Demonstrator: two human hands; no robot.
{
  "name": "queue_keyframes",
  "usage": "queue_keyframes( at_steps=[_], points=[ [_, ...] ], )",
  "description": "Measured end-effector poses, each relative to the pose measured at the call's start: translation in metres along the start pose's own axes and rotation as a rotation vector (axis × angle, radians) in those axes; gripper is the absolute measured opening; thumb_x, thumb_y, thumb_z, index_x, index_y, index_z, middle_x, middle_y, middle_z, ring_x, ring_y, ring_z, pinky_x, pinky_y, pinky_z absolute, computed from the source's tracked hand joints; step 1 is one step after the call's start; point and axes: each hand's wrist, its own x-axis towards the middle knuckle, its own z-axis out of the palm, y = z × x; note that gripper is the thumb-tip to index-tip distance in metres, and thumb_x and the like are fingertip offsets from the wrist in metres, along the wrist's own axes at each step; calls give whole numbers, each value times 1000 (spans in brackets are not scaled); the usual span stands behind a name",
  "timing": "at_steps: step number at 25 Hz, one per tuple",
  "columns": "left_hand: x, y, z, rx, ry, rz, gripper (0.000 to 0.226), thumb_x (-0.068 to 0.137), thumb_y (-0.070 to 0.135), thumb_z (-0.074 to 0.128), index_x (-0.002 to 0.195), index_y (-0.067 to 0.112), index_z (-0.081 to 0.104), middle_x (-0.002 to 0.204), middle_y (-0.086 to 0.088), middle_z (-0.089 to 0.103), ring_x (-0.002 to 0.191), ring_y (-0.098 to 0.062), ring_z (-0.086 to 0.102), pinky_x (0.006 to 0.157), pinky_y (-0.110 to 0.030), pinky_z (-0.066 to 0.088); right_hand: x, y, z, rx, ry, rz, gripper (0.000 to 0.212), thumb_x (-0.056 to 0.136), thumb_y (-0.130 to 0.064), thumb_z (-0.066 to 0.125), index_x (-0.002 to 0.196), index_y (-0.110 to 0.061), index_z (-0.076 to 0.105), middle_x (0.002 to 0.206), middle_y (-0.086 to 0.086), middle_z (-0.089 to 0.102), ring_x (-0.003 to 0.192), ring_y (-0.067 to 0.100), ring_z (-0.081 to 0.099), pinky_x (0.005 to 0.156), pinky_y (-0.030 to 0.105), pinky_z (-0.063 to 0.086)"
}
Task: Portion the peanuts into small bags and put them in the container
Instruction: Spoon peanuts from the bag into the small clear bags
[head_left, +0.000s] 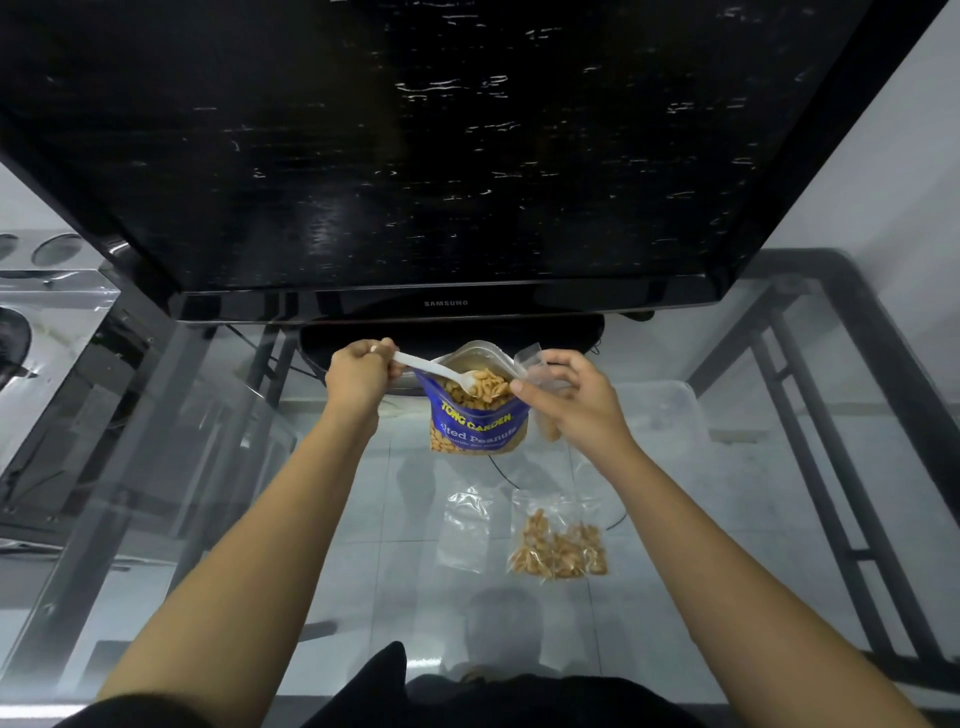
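We see a dim, cool scene with soft light and faint shadows on the glass table (363, 545). White streaks of glare break up the dark TV screen (441, 145). Wide-angle distortion splays the straight lines outward at the edges, and the whole picture looks slightly soft.

Left hand (361, 371) dips spoon (436, 370) in peanut pouch (475, 415); right hand (563, 397) holds small bag (540, 379) (w/ nuts inside).

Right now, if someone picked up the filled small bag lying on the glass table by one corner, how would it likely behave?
The filled bag would likely sag, since its thin clear film already looks crinkled. The loose peanuts would probably slide to the low end. Whether its top is sealed is unclear, so some might spill. On the glass table it would probably slide easily if pushed.
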Motion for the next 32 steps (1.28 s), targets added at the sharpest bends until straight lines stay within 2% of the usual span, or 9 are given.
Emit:
queue_keyframes(
  at_steps=[2,4,10,16,20,24,26,28,32],
  points=[
    [0,-1,-5,-26,-10,16,20,94,19,50,95,3,62,62,-3,52,53,-9,45,44,-12,41,0,-5,-3,-110,29,-59,49,73,-33,77,115,-24,55,101,-15,58,88,2,56,54,8,46],
    [-1,0,-8,-45,-18,32,19,95,19,49,94,4,61,63,-3,51,55,-9,46,42,-9,40,0,-8,-5,-231,38,-109,49,72,-36,78,114,-24,56,99,-16,57,82,-1,55,61,14,47],
    [0,2,-14,-123,-12,-9,23,96,18,46,77,13,58,62,-2,50,55,-10,44,55,-20,39,4,-10,-5,-562,71,-175,50,66,-46,77,109,-28,58,106,-7,62,89,15,60,73,34,53],
    [-4,43,-20,-146,-20,107,25,96,19,46,74,16,58,62,0,50,56,-8,45,53,-18,39,8,-20,12,-670,48,-254,50,69,-47,74,112,-26,57,106,-5,62,91,17,59,70,31,50],
    [-35,78,-17,196,55,501,20,93,26,50,81,17,63,61,3,59,58,-9,54,64,-26,47,7,-25,29,-417,78,-254,53,68,-44,77,114,-26,56,101,-12,59,84,6,58,66,23,50],
    [-87,97,-18,461,46,1150,18,93,19,52,86,7,64,67,5,57,63,-7,47,59,-9,35,4,-28,42,-172,131,-288,49,67,-36,80,110,-27,58,98,-16,62,85,-1,59,72,21,51],
    [-101,101,-20,504,69,1334,17,92,14,54,86,3,64,72,8,51,67,-5,45,60,-8,30,4,-30,44,-103,146,-320,50,68,-34,81,111,-27,57,101,-14,64,90,3,61,76,24,54],
    [-102,106,-25,436,160,1300,18,92,16,53,85,4,65,69,6,52,64,-4,44,60,-9,31,3,-32,43,-71,144,-333,51,68,-33,81,113,-28,56,101,-15,63,94,5,62,79,26,55],
    [-76,104,-34,117,253,860,20,92,28,50,79,19,62,61,-4,59,60,-18,53,59,-32,44,2,-28,35,-58,166,-343,51,68,-32,82,111,-30,54,101,-15,62,94,3,62,79,22,54]
  ],
)
